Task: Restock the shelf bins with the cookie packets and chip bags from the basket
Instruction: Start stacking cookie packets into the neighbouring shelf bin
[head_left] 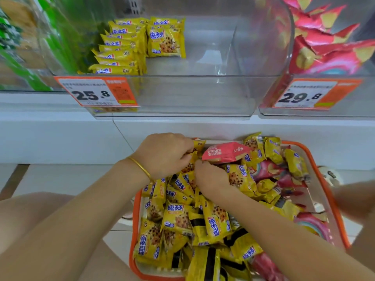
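Observation:
An orange-rimmed basket (316, 165) on the floor holds several yellow cookie packets (176, 218) and pink-red chip bags (265, 169). My left hand (166, 155) grips yellow cookie packets (197, 146) at the basket's far left corner. My right hand (209, 177) is beside it, fingers curled into the yellow packets just under a pink chip bag (225, 152). Above, a clear shelf bin (182, 94) holds two rows of yellow cookie packets (125, 47) at its left; its right part is bare. A second clear bin (316, 57) at the right holds pink-red chip bags.
Orange price tags read 25.8 (95, 93) and 29.8 (308, 94) on the bin fronts. A bin with green bags (30, 47) stands at the left. A white shelf ledge (182, 128) runs between bins and basket. My knees flank the basket.

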{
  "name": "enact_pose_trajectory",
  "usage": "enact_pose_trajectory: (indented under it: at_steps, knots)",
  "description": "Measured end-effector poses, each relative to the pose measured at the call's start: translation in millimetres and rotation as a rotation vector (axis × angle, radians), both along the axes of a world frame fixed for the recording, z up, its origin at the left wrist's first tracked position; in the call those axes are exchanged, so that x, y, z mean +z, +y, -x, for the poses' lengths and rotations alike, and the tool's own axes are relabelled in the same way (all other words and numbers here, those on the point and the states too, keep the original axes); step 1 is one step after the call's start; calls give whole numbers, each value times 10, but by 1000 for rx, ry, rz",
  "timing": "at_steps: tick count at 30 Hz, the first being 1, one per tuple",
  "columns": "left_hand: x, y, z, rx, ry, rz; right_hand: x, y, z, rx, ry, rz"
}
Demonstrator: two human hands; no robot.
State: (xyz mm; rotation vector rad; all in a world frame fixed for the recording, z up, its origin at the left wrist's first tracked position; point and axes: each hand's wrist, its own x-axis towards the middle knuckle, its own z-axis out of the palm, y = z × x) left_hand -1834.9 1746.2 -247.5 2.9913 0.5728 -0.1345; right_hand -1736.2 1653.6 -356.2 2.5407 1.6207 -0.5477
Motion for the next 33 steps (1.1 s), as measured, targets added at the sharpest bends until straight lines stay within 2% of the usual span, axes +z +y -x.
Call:
enact_pose_trajectory:
  at_steps: [4, 8, 11, 15, 17, 20, 24, 26, 27, 29, 30, 31, 33]
  knots:
    - [-23, 19, -17, -12, 39, 16, 33, -42, -30, -49, 86, -107]
    - [-57, 17, -20, -26, 89, 71, 238, -243, -89, 16, 190, -291]
    - [-79, 1, -56, -50, 106, 185, 469, -340, -182, 21, 330, -494]
    - [-47, 9, -90, -22, 41, 356, 852, -377, -268, -85, 589, -589]
    - [36, 26, -95, 20, -29, 439, 1003, -381, -314, -177, 730, -606]
    - [273, 39, -77, 57, -250, 541, 1228, -405, -393, -234, 886, -606]
    - [685, 19, -13, 67, -510, 663, 1734, -378, -395, -126, 898, -709]
    - [902, 58, 0, 124, -713, 748, 2115, -306, -395, -99, 886, -764]
    - [1000, 92, -5, 165, -850, 699, 2297, -241, -413, -90, 861, -781]
    - [1136, 251, -14, 250, -1040, 336, 2587, -5, -505, -71, 742, -809]
    - [1160, 348, -19, 290, -1027, 128, 2673, 171, -560, -59, 662, -816]
    - [1155, 431, -23, 326, -923, -47, 2716, 376, -602, -50, 577, -805]
    - [1038, 558, -16, 356, -673, -208, 2633, 862, -705, -58, 359, -705]
